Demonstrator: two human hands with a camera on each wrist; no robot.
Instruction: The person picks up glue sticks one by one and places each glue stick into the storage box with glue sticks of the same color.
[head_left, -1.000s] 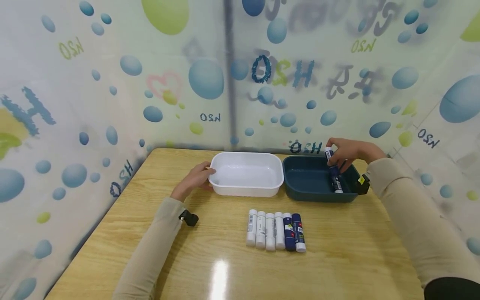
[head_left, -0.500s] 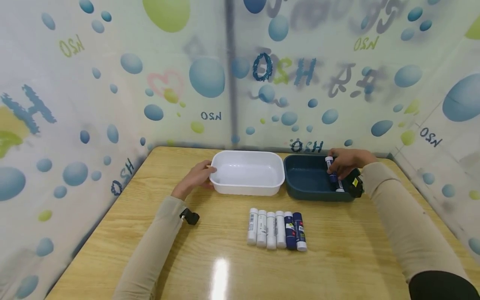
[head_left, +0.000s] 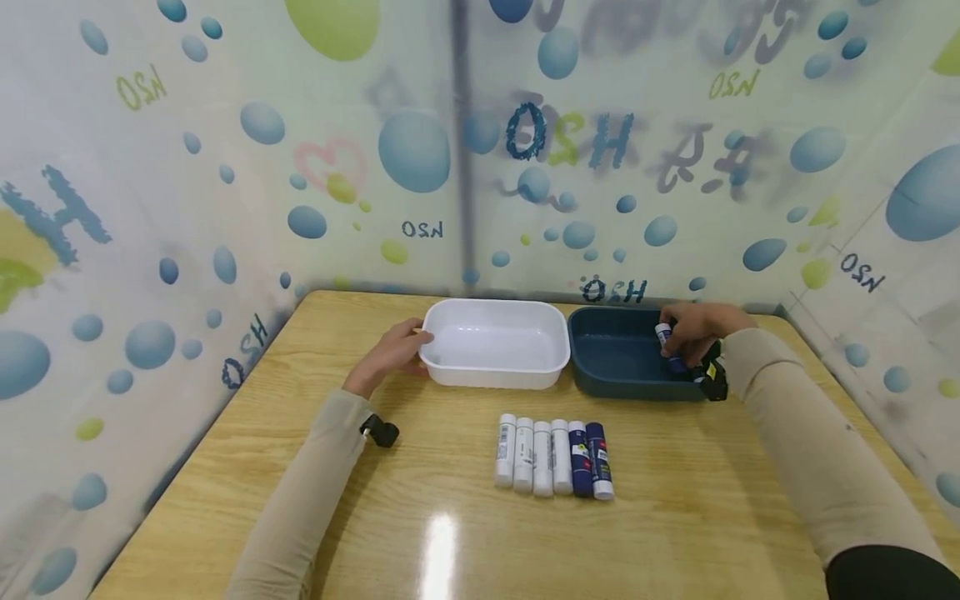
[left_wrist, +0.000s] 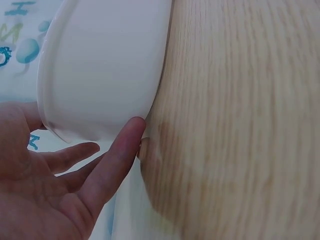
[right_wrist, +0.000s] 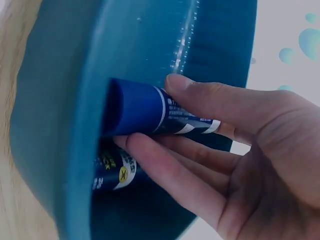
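Note:
My right hand (head_left: 693,327) is inside the right end of a dark teal basin (head_left: 630,388), pinching a navy glue stick (right_wrist: 137,106) between thumb and fingers. Just under it lies another navy glue stick (right_wrist: 112,167), seen in the right wrist view and partly hidden by the fingers. My left hand (head_left: 393,350) holds the left end of a white basin (head_left: 495,377), thumb over the rim and a fingertip against the outer wall. In front of the basins, several white glue sticks (head_left: 522,454) and two navy glue sticks (head_left: 588,460) lie side by side in a row.
The two basins stand end to end near the back of a wooden table (head_left: 390,517). Behind them hangs a patterned curtain (head_left: 345,150) that also closes off both sides. A glare spot shows near the table's front.
My right hand has lowered the glue stick deeper into the teal basin and shifted slightly right. The left hand keeps its place on the white basin.

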